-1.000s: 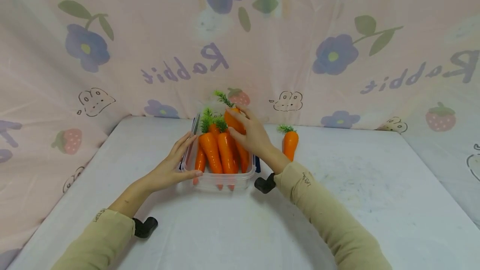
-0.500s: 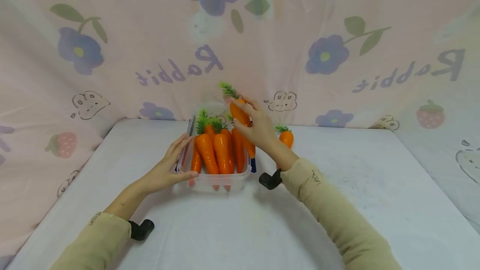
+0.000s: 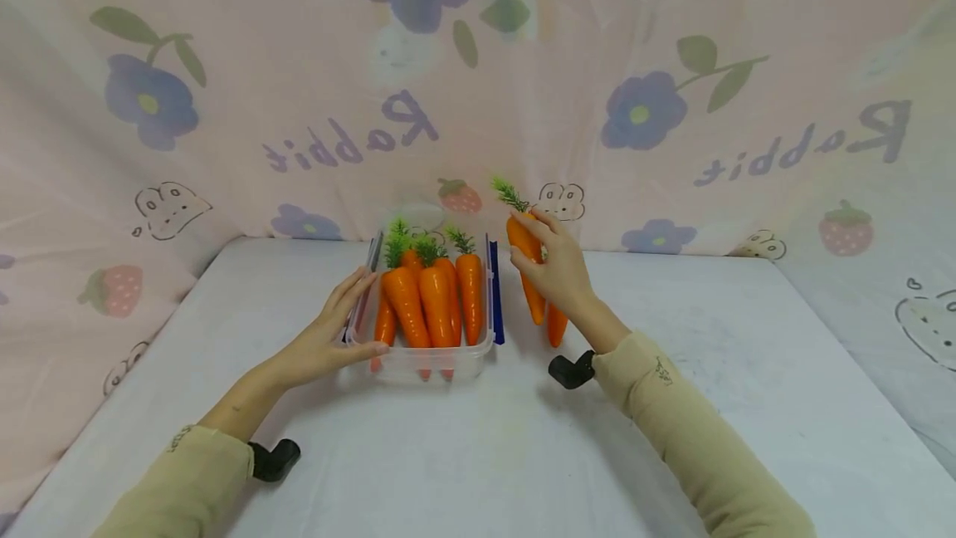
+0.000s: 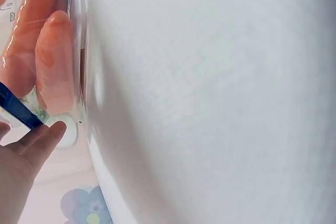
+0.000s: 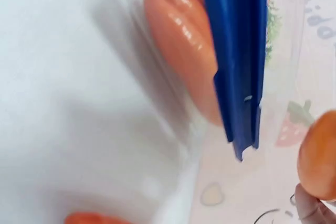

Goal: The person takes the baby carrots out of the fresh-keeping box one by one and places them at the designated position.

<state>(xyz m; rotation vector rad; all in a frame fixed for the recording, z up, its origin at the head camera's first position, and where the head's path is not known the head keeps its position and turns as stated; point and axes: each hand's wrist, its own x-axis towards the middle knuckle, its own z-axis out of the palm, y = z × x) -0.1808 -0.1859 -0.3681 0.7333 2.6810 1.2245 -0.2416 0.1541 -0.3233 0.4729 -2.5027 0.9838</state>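
A clear plastic box (image 3: pixel 426 362) with blue side clips holds several orange carrots (image 3: pixel 406 305) with green tops. My left hand (image 3: pixel 324 347) rests against the box's left side, fingers straight along the rim and thumb at the front corner; in the left wrist view its fingertips touch the blue clip (image 4: pixel 18 109). To the right of the box, my right hand (image 3: pixel 556 268) grips a carrot (image 3: pixel 526 243) near its leafy end, tip pointing down. Another carrot (image 3: pixel 556 325) lies on the table just behind that hand, its upper part hidden by it.
The white-covered table (image 3: pixel 448 463) runs back to a pink printed cloth (image 3: pixel 493 123) hanging behind it. A blue clip (image 3: pixel 497 293) sticks out from the box's right side. Black wrist mounts (image 3: pixel 275 461) jut from both sleeves.
My right hand has lifted a carrot up out of the box and carried it right, past the box's right side. The left hand has stayed at the box.
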